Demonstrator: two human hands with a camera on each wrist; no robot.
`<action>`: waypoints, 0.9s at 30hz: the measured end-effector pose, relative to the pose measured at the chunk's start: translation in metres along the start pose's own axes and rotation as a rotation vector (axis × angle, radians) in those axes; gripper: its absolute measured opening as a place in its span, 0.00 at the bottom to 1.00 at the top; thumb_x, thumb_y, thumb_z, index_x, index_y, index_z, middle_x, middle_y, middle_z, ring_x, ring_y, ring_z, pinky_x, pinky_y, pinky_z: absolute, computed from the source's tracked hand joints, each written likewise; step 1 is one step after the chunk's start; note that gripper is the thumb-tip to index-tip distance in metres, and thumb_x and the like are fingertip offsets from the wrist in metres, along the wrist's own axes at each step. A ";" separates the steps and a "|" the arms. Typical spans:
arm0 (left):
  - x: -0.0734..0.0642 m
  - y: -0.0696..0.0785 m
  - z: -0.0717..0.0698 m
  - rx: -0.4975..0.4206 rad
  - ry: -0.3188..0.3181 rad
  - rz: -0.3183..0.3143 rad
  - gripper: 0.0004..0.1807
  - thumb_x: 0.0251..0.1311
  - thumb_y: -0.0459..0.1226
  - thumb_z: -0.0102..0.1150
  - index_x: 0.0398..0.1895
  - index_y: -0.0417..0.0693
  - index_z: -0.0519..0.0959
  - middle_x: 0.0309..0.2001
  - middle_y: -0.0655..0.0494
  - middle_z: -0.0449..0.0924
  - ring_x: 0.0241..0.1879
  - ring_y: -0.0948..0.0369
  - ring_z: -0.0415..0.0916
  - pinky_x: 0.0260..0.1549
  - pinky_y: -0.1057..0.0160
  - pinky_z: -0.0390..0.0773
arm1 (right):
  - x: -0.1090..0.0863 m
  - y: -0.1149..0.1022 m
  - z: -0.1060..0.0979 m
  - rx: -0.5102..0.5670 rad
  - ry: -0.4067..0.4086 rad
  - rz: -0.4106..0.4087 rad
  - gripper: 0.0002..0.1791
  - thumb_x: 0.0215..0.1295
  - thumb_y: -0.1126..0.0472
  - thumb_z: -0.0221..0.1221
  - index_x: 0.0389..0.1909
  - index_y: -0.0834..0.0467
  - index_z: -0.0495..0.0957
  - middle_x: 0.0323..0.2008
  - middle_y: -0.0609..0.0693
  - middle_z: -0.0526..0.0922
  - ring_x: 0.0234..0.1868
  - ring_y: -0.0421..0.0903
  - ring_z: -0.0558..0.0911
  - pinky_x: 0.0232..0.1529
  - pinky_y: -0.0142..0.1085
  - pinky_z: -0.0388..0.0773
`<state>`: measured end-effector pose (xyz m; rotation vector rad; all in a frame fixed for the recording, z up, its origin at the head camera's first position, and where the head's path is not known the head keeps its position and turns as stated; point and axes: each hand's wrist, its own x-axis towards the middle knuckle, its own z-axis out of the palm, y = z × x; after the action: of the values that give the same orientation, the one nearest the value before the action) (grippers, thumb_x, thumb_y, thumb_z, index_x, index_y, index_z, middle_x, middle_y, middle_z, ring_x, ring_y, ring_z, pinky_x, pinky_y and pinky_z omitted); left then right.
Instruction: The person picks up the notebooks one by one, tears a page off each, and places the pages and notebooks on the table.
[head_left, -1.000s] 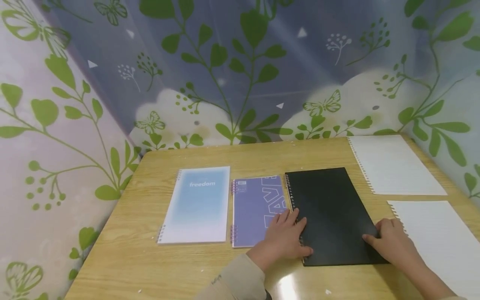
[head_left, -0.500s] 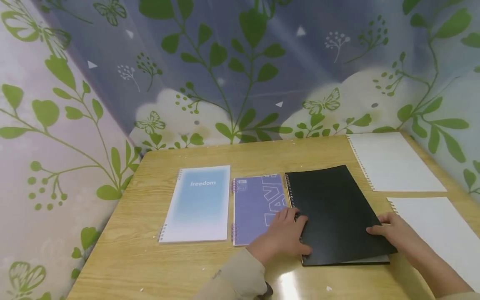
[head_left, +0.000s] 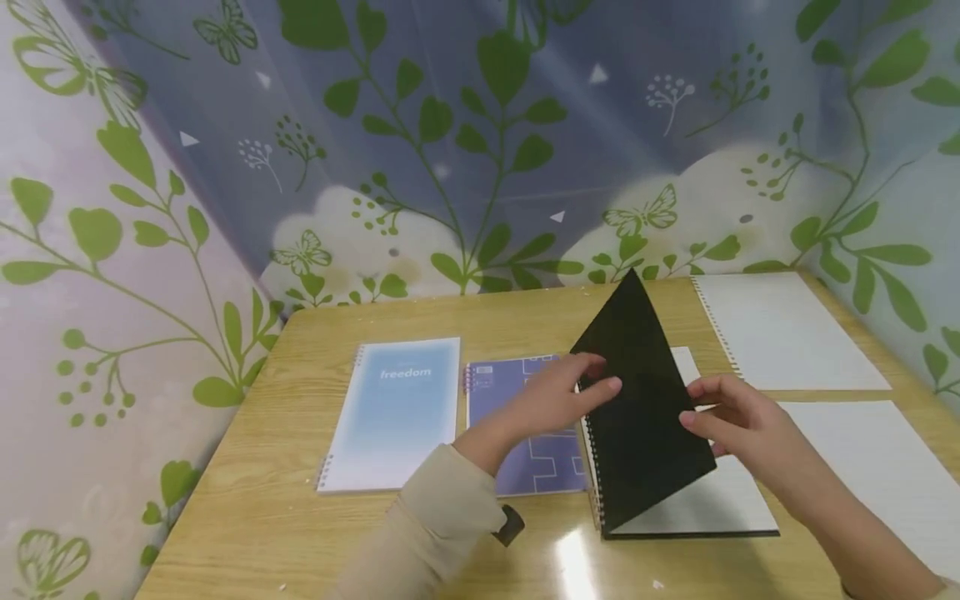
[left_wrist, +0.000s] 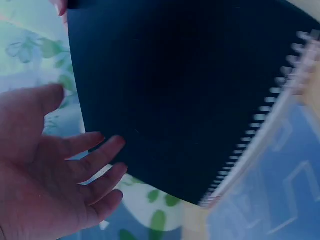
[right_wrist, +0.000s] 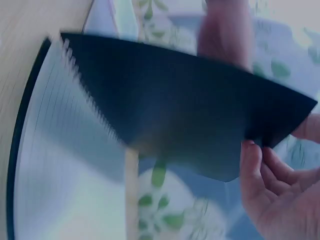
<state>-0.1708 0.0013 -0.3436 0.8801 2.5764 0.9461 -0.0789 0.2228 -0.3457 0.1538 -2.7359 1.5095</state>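
Note:
A black spiral notebook lies with its front cover (head_left: 637,425) lifted and standing steeply over the coil, baring a white lined page (head_left: 720,504). My right hand (head_left: 746,421) pinches the free edge of that cover between thumb and fingers; the right wrist view shows the same hand (right_wrist: 285,192) at the cover's edge. On the coil side, my left hand (head_left: 558,396) hovers by the cover's outer face. Its fingers (left_wrist: 107,150) are spread and relaxed in the left wrist view; whether they touch the cover I cannot tell.
A purple spiral notebook (head_left: 498,475) lies partly beneath my left forearm. Left of it is a white-and-blue "freedom" notebook (head_left: 393,425). Two torn lined sheets rest at the right, a far sheet (head_left: 795,333) and a near sheet (head_left: 885,467), on the wooden table (head_left: 247,508).
The black cover has swung up from lying flat, raised by my right hand, which moved up and left. My left hand has come off the coil edge and risen.

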 end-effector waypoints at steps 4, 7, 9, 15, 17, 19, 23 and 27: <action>0.004 0.011 -0.021 -0.249 0.131 -0.095 0.26 0.65 0.55 0.42 0.57 0.48 0.68 0.48 0.55 0.80 0.50 0.58 0.76 0.46 0.62 0.75 | -0.002 -0.030 0.022 -0.043 0.078 -0.069 0.18 0.64 0.54 0.56 0.51 0.58 0.71 0.49 0.52 0.77 0.37 0.25 0.76 0.27 0.31 0.78; 0.006 0.012 -0.032 -0.364 0.202 -0.152 0.23 0.62 0.57 0.45 0.47 0.49 0.70 0.38 0.54 0.83 0.42 0.58 0.79 0.39 0.62 0.76 | 0.000 -0.044 0.037 -0.013 0.096 -0.097 0.17 0.63 0.53 0.57 0.50 0.55 0.73 0.49 0.54 0.78 0.37 0.27 0.77 0.27 0.32 0.79; 0.007 0.011 -0.036 -0.391 0.213 -0.168 0.23 0.61 0.58 0.47 0.39 0.49 0.71 0.33 0.54 0.83 0.39 0.56 0.79 0.37 0.62 0.75 | 0.002 -0.051 0.047 -0.001 0.102 -0.113 0.16 0.63 0.52 0.57 0.49 0.54 0.74 0.48 0.52 0.78 0.38 0.32 0.78 0.27 0.32 0.79; 0.004 0.003 -0.039 -0.359 0.214 -0.174 0.22 0.59 0.57 0.51 0.26 0.48 0.72 0.26 0.56 0.80 0.34 0.55 0.78 0.32 0.63 0.72 | 0.005 -0.060 0.068 -0.054 0.117 -0.175 0.15 0.61 0.51 0.58 0.47 0.52 0.74 0.46 0.48 0.80 0.40 0.43 0.80 0.29 0.31 0.77; 0.003 0.000 -0.038 -0.357 0.224 -0.179 0.20 0.59 0.55 0.52 0.27 0.48 0.72 0.26 0.56 0.80 0.31 0.57 0.77 0.29 0.65 0.71 | 0.006 -0.061 0.072 -0.059 0.126 -0.197 0.15 0.61 0.52 0.58 0.47 0.53 0.74 0.46 0.47 0.79 0.40 0.42 0.80 0.29 0.31 0.77; 0.001 -0.003 -0.037 -0.355 0.239 -0.187 0.18 0.59 0.53 0.54 0.29 0.48 0.71 0.25 0.55 0.80 0.29 0.59 0.76 0.28 0.66 0.70 | 0.006 -0.062 0.076 -0.056 0.133 -0.218 0.15 0.61 0.52 0.59 0.46 0.53 0.74 0.45 0.47 0.79 0.39 0.41 0.80 0.28 0.30 0.77; 0.000 -0.007 -0.035 -0.376 0.277 -0.182 0.13 0.58 0.47 0.56 0.28 0.47 0.71 0.24 0.54 0.79 0.28 0.58 0.77 0.25 0.67 0.71 | 0.007 -0.064 0.083 -0.039 0.140 -0.250 0.13 0.61 0.54 0.59 0.46 0.52 0.75 0.44 0.47 0.79 0.38 0.41 0.80 0.27 0.29 0.77; -0.001 -0.009 -0.035 -0.388 0.315 -0.181 0.10 0.56 0.43 0.55 0.26 0.48 0.70 0.24 0.53 0.78 0.29 0.54 0.79 0.24 0.68 0.71 | 0.008 -0.067 0.088 -0.051 0.143 -0.271 0.12 0.60 0.54 0.59 0.44 0.51 0.76 0.43 0.46 0.79 0.38 0.40 0.80 0.27 0.28 0.75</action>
<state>-0.1887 -0.0226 -0.3234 0.4130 2.5213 1.5596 -0.0778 0.1119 -0.3359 0.3825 -2.5178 1.3239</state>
